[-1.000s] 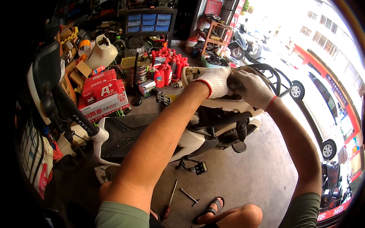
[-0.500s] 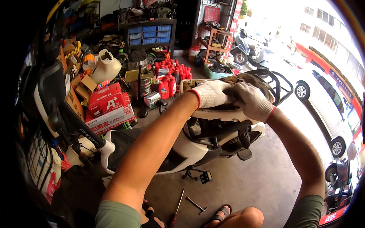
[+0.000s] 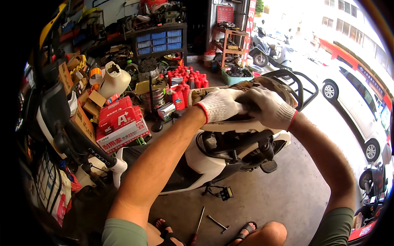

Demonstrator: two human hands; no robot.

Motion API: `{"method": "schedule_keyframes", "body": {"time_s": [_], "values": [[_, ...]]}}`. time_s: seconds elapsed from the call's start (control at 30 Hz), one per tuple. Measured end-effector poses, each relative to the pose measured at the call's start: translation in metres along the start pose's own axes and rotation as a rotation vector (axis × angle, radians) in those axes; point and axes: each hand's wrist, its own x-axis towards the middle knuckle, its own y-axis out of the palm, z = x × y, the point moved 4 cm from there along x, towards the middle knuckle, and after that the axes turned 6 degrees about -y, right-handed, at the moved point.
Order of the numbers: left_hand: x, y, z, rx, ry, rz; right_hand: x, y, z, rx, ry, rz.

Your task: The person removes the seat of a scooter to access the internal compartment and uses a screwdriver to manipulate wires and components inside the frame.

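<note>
A white and black scooter (image 3: pixel 205 162) stands in front of me. On its rear part lies a cream, shallow shell-like part (image 3: pixel 230 125). Over that shell are both my hands, in white knit gloves with red cuffs. My left hand (image 3: pixel 223 105) reaches in from the left, its fingers curled toward the middle. My right hand (image 3: pixel 274 107) meets it there, bent at the wrist, fingers closed and pointing down into the shell. Whatever the fingertips grip is hidden behind the gloves. Black tubing and a dark opening show under the shell.
A black rack (image 3: pixel 314 88) rises at the scooter's rear. On the floor by my feet lie a long screwdriver (image 3: pixel 200 221) and a T-handle wrench (image 3: pixel 217 223). A small cabled device (image 3: pixel 226 193) hangs below the scooter. Red boxes (image 3: pixel 119 119) and red bottles (image 3: pixel 179 98) stand at left.
The view has shifted slightly. My hands stay together over the shell; the left wrist sits a little lower, and the right hand has turned slightly.
</note>
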Motion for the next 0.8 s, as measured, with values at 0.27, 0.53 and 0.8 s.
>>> {"method": "schedule_keyframes", "body": {"time_s": [0.27, 0.53, 0.8], "values": [[0.004, 0.003, 0.005, 0.024, -0.032, 0.034, 0.004, 0.002, 0.002, -0.131, -0.079, -0.028], [0.008, 0.004, 0.006, 0.057, 0.0, 0.067, 0.005, 0.004, -0.002, -0.112, -0.138, -0.043], [0.012, 0.01, 0.02, 0.015, 0.06, 0.104, 0.013, -0.004, -0.003, -0.046, -0.108, 0.076]]}}
